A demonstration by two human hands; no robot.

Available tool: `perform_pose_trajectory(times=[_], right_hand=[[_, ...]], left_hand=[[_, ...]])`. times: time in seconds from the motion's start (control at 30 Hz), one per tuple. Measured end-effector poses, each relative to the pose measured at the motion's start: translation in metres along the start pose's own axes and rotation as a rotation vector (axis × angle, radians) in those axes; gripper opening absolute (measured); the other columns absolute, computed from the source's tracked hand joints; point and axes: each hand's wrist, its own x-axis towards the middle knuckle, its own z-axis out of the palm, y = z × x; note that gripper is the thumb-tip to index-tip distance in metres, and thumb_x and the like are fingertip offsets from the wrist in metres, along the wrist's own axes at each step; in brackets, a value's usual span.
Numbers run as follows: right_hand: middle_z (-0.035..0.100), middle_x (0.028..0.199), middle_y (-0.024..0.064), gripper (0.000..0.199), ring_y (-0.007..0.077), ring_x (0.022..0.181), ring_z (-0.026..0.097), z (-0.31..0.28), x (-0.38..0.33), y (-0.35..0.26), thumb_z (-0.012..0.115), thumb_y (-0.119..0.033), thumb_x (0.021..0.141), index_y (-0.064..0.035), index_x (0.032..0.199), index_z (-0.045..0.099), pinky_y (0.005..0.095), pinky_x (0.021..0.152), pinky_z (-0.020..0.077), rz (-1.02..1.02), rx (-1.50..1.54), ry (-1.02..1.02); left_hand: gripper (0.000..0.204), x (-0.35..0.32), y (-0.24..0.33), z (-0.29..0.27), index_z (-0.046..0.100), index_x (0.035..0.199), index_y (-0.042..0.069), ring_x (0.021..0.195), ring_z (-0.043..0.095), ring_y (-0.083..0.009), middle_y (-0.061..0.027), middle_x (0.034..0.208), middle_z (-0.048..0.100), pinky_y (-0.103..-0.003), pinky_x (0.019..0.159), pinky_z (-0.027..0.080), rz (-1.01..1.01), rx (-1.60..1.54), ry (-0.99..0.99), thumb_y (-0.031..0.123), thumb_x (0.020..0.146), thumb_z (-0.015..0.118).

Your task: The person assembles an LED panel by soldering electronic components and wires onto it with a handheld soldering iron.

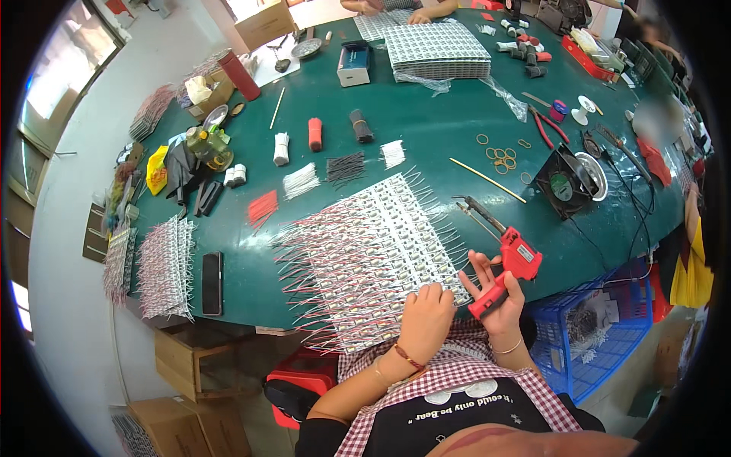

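A red soldering gun (pixel 521 257) lies across the palm of my right hand (pixel 499 311), its metal tip and thin feed tube pointing up and left. The thumb is round the grip, while the other fingers are partly stretched beside it. My left hand (pixel 428 318) is closed over the near right edge of a large panel of white circuit boards (pixel 381 255); what its fingers hold, if anything, is hidden. Red, white and black wires stick out along the panel's left side, and dark wires fringe its right edge.
Beyond the panel lie bundles of red wires (pixel 263 207), white wires (pixel 301 181) and black wires (pixel 346 167). A small fan (pixel 562 183), rubber bands (pixel 502 158) and red-handled pliers (pixel 550 129) are to the right. A phone (pixel 212 283) lies left. Another person's hand (pixel 420 17) works at the far side.
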Motion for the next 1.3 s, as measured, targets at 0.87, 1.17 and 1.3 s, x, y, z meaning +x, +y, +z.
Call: perform_pose_trajectory(times=[0.87, 1.17, 1.3], right_hand=[[0.049, 0.137, 0.0212, 0.033, 0.0376, 0.146, 0.025, -0.008, 0.005, 0.005, 0.058, -0.028, 0.097, -0.0073, 0.122, 0.052, 0.0618, 0.117, 0.0221, -0.002, 0.020, -0.046], [0.050, 0.137, 0.0212, 0.032, 0.0338, 0.145, 0.030, -0.005, 0.008, 0.005, 0.058, -0.028, 0.096, -0.0094, 0.121, 0.051, 0.0574, 0.117, 0.0240, 0.005, 0.036, -0.032], [0.050, 0.137, 0.0215, 0.032, 0.0340, 0.145, 0.030, -0.004, 0.009, 0.005, 0.058, -0.028, 0.096, -0.0096, 0.121, 0.052, 0.0570, 0.117, 0.0241, 0.003, 0.035, -0.044]], left_hand=[[0.008, -0.006, -0.031, -0.019, 0.063, 0.083, 0.005, 0.073, 0.055, -0.0284, -0.0092, 0.077, 0.057, -0.040, 0.068, 0.043, -0.080, -0.202, 0.030, 0.005, 0.080, 0.069], [0.014, -0.001, -0.005, -0.005, 0.063, 0.085, 0.009, 0.083, 0.052, -0.0280, -0.0071, 0.086, 0.054, -0.040, 0.072, 0.041, 0.027, -0.066, -0.020, 0.008, 0.075, 0.073], [0.016, -0.002, -0.002, -0.001, 0.062, 0.085, 0.009, 0.083, 0.052, -0.0282, -0.0075, 0.088, 0.053, -0.040, 0.072, 0.041, 0.014, 0.022, -0.043, 0.008, 0.074, 0.074]])
